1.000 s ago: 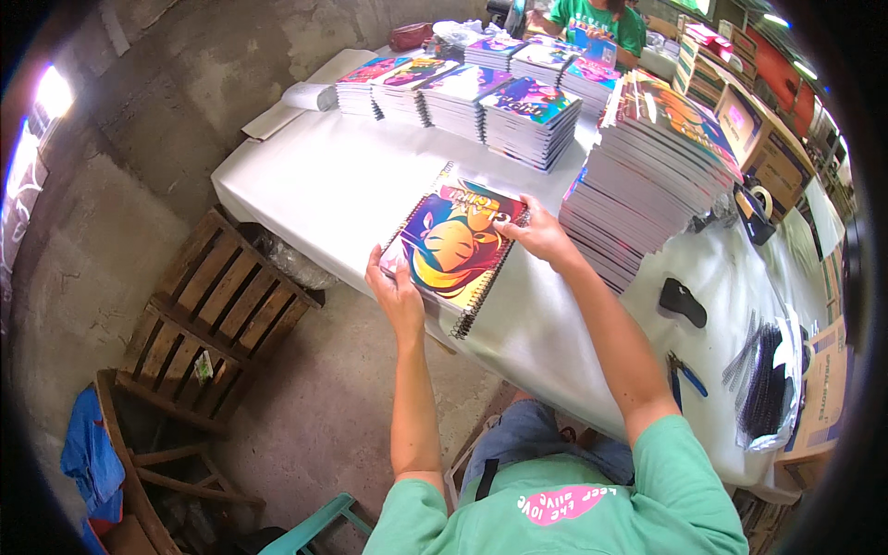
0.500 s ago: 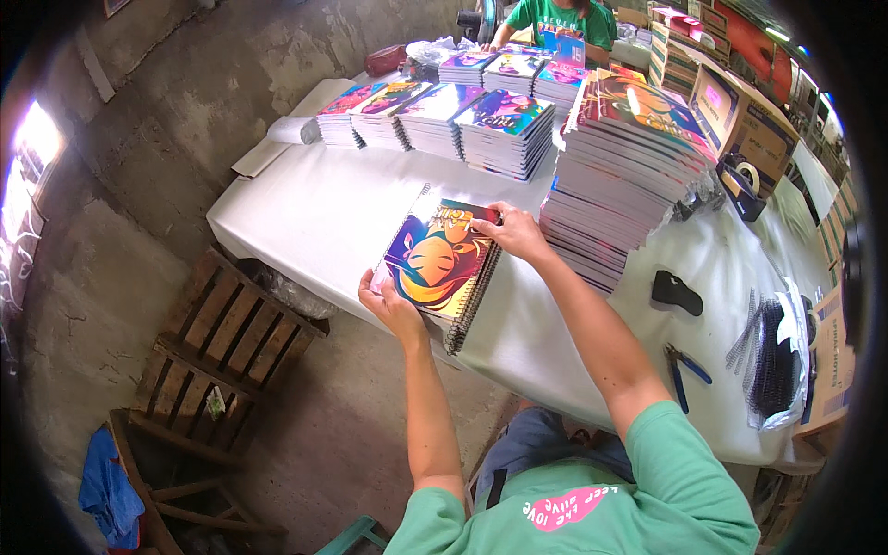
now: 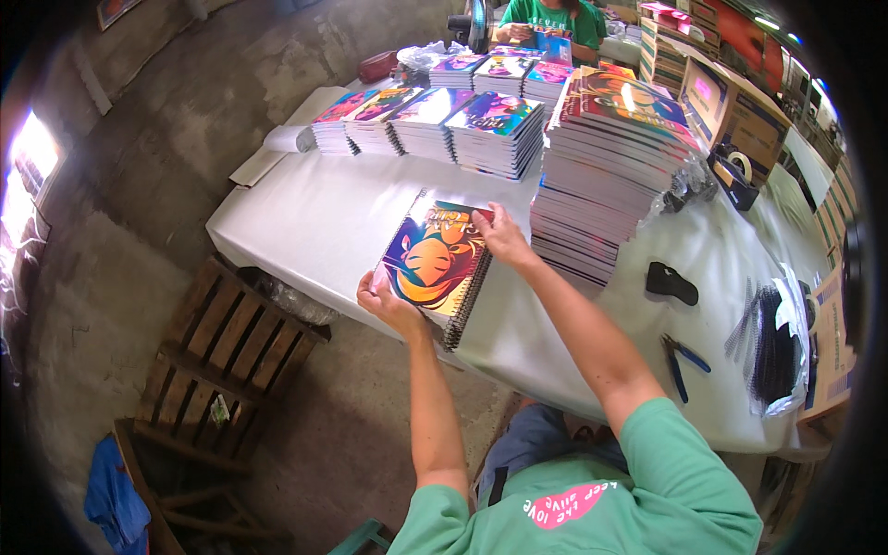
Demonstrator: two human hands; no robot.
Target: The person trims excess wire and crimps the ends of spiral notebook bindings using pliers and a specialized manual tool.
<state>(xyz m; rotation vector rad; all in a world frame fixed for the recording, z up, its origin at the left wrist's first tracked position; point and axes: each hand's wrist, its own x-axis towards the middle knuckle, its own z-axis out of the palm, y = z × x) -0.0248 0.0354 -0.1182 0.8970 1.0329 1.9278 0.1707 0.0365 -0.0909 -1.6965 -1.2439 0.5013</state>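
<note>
Notebooks (image 3: 427,257), centre, lie coil-bound between half-curled hands: left hand (image 3: 392,303) gripping the eight-o'clock edge, right hand (image 3: 505,237) the two-o'clock. I judge the stacks (image 3: 496,143) at twelve finished, the tall pile (image 3: 587,185) at two pending.

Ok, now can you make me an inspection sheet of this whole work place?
Surface: table covered with white cloth.
Job's things: small stack of bright-covered, spiral-bound notebooks between the hands; more notebook stacks beyond.
Clutter: blue-handled pliers, flat black rounded object, bunched black coils.
Hands: left hand at the small stack's left edge; right hand at its right.
Cables: nothing seen.
Surroundings: grey concrete wall, brown slatted wooden furniture, co-worker in green shirt.
</note>
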